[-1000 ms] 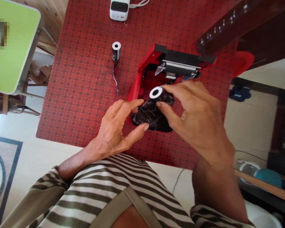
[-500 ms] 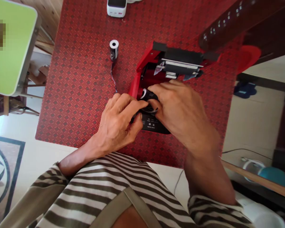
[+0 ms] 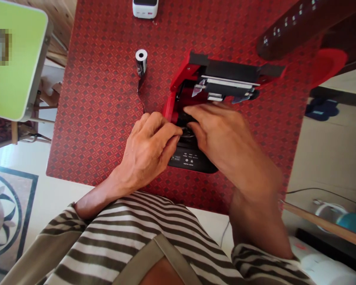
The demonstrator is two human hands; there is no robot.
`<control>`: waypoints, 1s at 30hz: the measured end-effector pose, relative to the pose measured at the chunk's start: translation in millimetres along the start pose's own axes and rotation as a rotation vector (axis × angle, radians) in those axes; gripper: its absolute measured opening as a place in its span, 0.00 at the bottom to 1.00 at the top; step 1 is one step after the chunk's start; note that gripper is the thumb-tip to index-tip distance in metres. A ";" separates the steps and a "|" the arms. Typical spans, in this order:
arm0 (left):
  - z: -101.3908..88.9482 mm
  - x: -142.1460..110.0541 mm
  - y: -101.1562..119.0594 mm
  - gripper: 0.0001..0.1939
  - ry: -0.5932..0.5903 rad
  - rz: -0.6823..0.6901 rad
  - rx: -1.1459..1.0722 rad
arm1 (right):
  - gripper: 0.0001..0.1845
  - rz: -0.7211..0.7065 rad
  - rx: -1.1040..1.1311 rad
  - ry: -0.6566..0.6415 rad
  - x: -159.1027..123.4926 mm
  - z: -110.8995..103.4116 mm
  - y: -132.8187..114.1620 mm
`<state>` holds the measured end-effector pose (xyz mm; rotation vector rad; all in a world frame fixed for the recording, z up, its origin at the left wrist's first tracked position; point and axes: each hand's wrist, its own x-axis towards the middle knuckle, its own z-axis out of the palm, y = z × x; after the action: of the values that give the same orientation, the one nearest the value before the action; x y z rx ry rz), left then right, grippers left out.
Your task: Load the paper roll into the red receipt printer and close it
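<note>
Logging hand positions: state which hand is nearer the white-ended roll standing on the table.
Left. The left hand is below the roll in the picture, at the left edge of the red machine; the right hand is farther right, over it.

From the wearer's head, one view looks forward and down, near above the left hand (image 3: 150,152), right hand (image 3: 231,148) and red bench (image 3: 99,85).

There are two hands (image 3: 151,148) (image 3: 225,138), one red-and-black machine (image 3: 225,72), one standing roll (image 3: 141,64), one white device (image 3: 145,11) and two tables (image 3: 101,103) (image 3: 16,75).
</note>
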<state>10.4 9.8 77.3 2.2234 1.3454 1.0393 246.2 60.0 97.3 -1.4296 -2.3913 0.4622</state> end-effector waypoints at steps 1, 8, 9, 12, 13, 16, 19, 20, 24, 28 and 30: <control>-0.1 0.3 -0.2 0.10 -0.004 0.002 0.006 | 0.26 -0.026 0.037 0.013 -6.7 -6.8 -2.1; -1.1 1.4 8.4 0.09 -0.003 0.065 0.034 | 0.25 -0.107 0.151 0.041 -46.8 -36.4 -24.6; -2.5 1.4 11.1 0.08 -0.001 0.074 0.033 | 0.24 -0.090 0.133 0.077 -48.9 -33.3 -26.9; -9.2 7.7 12.7 0.06 0.011 0.088 -0.039 | 0.22 -0.063 0.103 0.177 -54.4 -20.3 -30.1; -10.8 13.4 8.9 0.09 0.042 0.066 -0.071 | 0.22 -0.061 0.098 0.207 -56.7 -16.4 -30.4; -6.1 43.7 -20.0 0.17 0.235 -0.016 -0.125 | 0.22 -0.058 0.086 0.283 -65.2 -8.3 -31.1; 13.6 83.3 -58.2 0.24 0.297 0.109 -0.301 | 0.23 -0.047 0.074 0.309 -72.0 -3.5 -32.6; 20.8 94.3 -66.7 0.30 0.251 0.074 -0.386 | 0.24 -0.047 0.068 0.313 -73.3 -2.0 -33.0; 34.2 109.1 -66.5 0.47 0.069 -0.185 -0.404 | 0.23 -0.074 0.054 0.360 -75.6 3.6 -32.7; 27.3 89.2 -46.1 0.44 0.099 -0.189 -0.442 | 0.21 -0.087 0.073 0.389 -78.3 7.2 -30.8; 22.4 74.8 -39.3 0.38 0.113 -0.175 -0.463 | 0.21 -0.048 0.108 0.363 -80.2 8.8 -30.2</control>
<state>23.9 95.8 68.8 1.7025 1.1708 1.2739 254.9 -25.7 94.1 -1.2815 -2.0741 0.2857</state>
